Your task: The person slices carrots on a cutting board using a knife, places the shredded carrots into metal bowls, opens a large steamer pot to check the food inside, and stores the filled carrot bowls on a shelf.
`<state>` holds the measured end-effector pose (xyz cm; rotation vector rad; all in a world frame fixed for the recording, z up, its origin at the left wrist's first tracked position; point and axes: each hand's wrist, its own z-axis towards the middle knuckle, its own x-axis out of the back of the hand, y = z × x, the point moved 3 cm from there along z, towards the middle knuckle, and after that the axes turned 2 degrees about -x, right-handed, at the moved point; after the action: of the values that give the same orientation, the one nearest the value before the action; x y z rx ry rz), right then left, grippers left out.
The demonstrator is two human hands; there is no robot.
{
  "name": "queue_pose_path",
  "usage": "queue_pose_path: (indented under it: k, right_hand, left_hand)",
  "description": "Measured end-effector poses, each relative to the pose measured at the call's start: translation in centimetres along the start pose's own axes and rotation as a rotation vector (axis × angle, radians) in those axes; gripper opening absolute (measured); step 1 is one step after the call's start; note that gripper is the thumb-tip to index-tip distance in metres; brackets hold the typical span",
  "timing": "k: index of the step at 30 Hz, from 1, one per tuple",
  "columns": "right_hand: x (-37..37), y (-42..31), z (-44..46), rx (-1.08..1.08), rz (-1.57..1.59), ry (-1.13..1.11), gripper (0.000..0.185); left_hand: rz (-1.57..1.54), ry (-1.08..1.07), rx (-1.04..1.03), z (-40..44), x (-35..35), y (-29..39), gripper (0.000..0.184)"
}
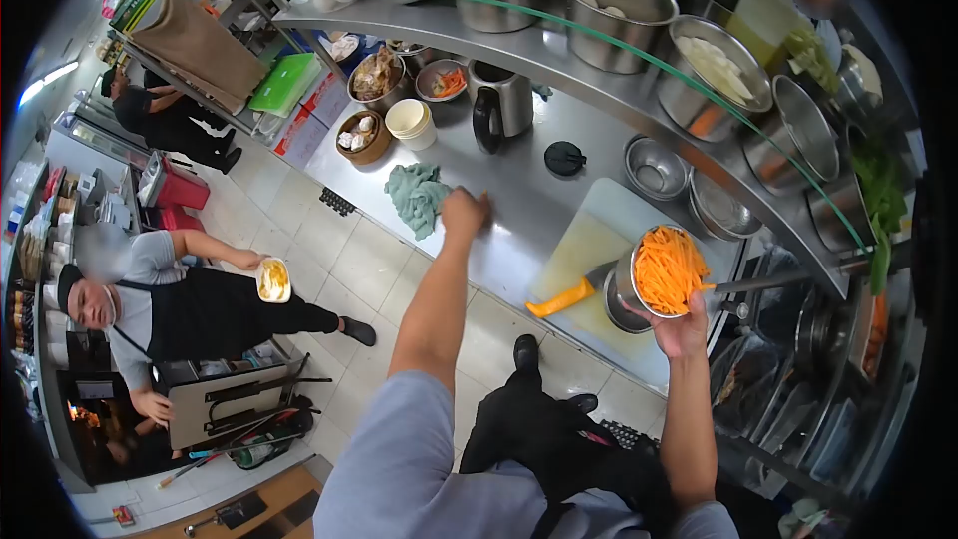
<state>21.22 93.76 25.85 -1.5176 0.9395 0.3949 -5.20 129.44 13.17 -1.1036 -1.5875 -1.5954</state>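
My right hand [683,327] holds a steel bowl heaped with orange shreds, which look like carrot [671,269], above the cutting board [576,240]. A second round steel piece [621,307] shows just beside that bowl, partly covered by it. On the board lies a knife with a yellow handle [561,297], its blade partly hidden. Out over the steel counter [519,210], my left hand [465,214] has its fingers curled at the surface, with a small orange bit by the fingertips. A crumpled green cloth [417,200] lies just left of it.
Along the counter's back stand a kettle [501,105], white tubs [410,124], a bamboo steamer [363,138] and a black lid [565,159]. The overhead shelf [559,60] bears several steel pots. At left, another person [200,279] holds a dish of food [273,280].
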Motion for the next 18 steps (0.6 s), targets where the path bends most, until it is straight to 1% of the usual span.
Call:
queue_pose_path:
  k: [1, 3, 4, 5, 7, 8, 9, 11, 12, 14, 15, 17, 18]
  right_hand:
    - [-0.7, 0.2, 1.2, -0.001, -0.01, 0.008, 0.098]
    - [-2.6, 0.5, 3.4, 0.004, 0.042, -0.09, 0.088]
    - [-2.7, 1.0, 4.1, 0.007, 0.062, -0.084, 0.088]
    - [-2.7, 1.4, 4.8, -0.02, 0.09, -0.079, 0.087]
    - [-2.5, 2.1, 6.3, -0.026, 0.118, -0.059, 0.081]
    - [-2.4, 2.3, 7.0, -0.014, 0.119, -0.043, 0.076]
    - [-2.2, 2.4, 7.7, 0.014, 0.112, -0.025, 0.076]
    - [-2.4, 3.0, 8.5, -0.031, 0.129, -0.101, 0.069]
    - [-2.5, 3.2, 8.6, -0.011, 0.131, -0.087, 0.069]
    - [-2.9, 3.1, 9.2, -0.016, 0.092, -0.045, 0.067]
    - [-3.1, 2.9, 9.4, 0.001, 0.092, -0.039, 0.067]
    - [-3.4, 2.9, 9.2, -0.007, 0.068, -0.018, 0.069]
    - [-3.3, 3.0, 9.2, -0.003, 0.071, -0.013, 0.069]
  left_hand:
    - [-0.009, -0.009, 0.001, 0.7, -1.5, 0.3, 0.028]
    - [0.126, -0.044, -0.166, 1.1, -4.8, 2.1, 0.031]
    - [0.132, -0.099, -0.244, 0.4, -5.2, 2.9, 0.026]
    - [0.113, -0.12, -0.261, -0.5, -4.8, 3.6, 0.026]
    - [0.276, -0.425, -0.455, -1.9, -4.1, 4.7, 0.022]
    - [0.291, -0.383, -0.486, -2.4, -4.5, 4.2, 0.022]
    - [0.31, -0.335, -0.515, -2.6, -4.8, 3.6, 0.021]
    - [0.298, -0.343, -0.486, -2.8, -3.3, 3.4, 0.024]
    - [0.299, -0.35, -0.51, -2.6, -2.4, 3.6, 0.024]
    - [0.087, -0.28, -0.368, -1.9, 0.5, 4.9, 0.023]
    - [0.086, -0.282, -0.386, -1.7, 2.2, 6.5, 0.023]
    - [-0.362, -0.393, -0.384, -3.0, 9.7, 11.8, 0.022]
    - [-0.416, -0.394, -0.465, -3.9, 12.8, 14.3, 0.02]
